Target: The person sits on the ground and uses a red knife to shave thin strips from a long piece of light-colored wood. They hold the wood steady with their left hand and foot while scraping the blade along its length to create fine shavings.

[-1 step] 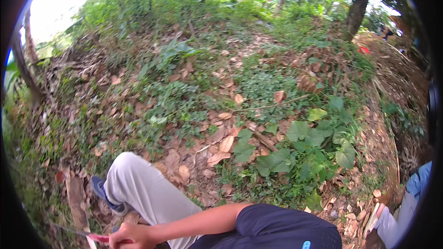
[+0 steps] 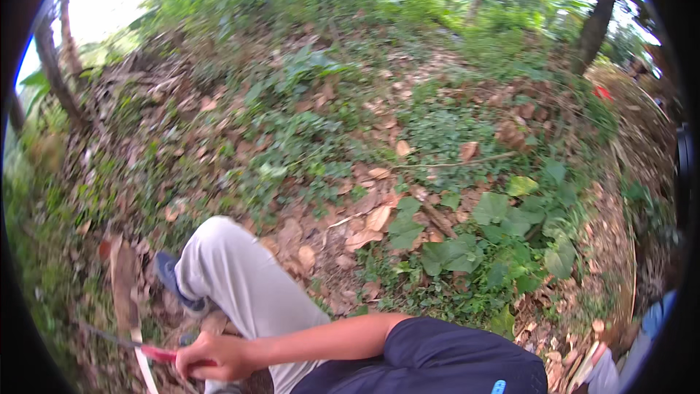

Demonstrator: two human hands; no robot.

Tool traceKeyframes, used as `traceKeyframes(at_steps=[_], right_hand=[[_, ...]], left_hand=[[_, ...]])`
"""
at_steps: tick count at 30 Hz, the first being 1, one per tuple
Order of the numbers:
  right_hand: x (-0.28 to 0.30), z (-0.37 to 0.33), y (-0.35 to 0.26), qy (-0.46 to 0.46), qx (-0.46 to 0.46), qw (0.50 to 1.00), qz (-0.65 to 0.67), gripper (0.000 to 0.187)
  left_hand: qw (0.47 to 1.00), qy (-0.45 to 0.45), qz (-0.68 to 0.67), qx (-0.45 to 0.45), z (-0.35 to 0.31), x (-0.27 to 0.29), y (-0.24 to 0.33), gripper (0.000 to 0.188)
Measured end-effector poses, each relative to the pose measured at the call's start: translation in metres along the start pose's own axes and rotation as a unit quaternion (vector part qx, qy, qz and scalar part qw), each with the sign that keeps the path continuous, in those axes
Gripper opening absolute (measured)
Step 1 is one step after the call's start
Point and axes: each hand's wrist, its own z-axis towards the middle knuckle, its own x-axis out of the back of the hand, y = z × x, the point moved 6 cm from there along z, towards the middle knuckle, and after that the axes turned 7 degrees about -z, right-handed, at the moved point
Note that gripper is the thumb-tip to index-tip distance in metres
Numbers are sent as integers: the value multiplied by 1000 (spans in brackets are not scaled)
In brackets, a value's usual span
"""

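Observation:
My right hand [image 2: 211,356] is closed round the red handle of a knife [image 2: 157,354] at the lower left. Its thin grey blade points left, blurred, and crosses a pale, flat strip [image 2: 148,373] that looks like wood or bamboo. Whether the blade touches the strip, I cannot tell. My bent leg in light trousers [image 2: 244,266] rises just beyond the forearm, ending in a blue shoe [image 2: 172,282]. My left hand is out of the picture.
A brown length of wood [image 2: 124,284] lies left of the shoe. Dry leaves, creepers and a thin stick [image 2: 459,163] cover the rising ground. At the lower right edge, part of another person [image 2: 633,357] shows beside a pale strip [image 2: 583,366]. Tree trunks [image 2: 599,22] stand behind.
The whole view has shifted, so the ground appears farther right. My right hand and the knife appear slightly higher and farther right, with more of the pale strip showing below.

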Motion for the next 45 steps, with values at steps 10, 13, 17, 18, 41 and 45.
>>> traceKeyframes(at_steps=[10,13,17,18,41,45], right_hand=[[23,-18,-31,128,-16,991,33,6],[12,-15,-30,113,-23,993,33,8],[20,-17,-22,109,-62,991,36,8],[24,-17,-19,112,-65,991,34,8],[-31,-12,77,12,-225,974,-1,8],[-38,-20,56,9,-243,970,-12,9]], left_hand=[[997,8,78,-17,19,53,117,26],[996,-8,92,-2,9,53,101,25],[994,-44,105,-3,9,27,91,26],[993,-52,110,-8,14,15,84,25],[985,-138,60,86,-3,-40,-33,33],[976,-178,87,88,0,-88,-61,33]])
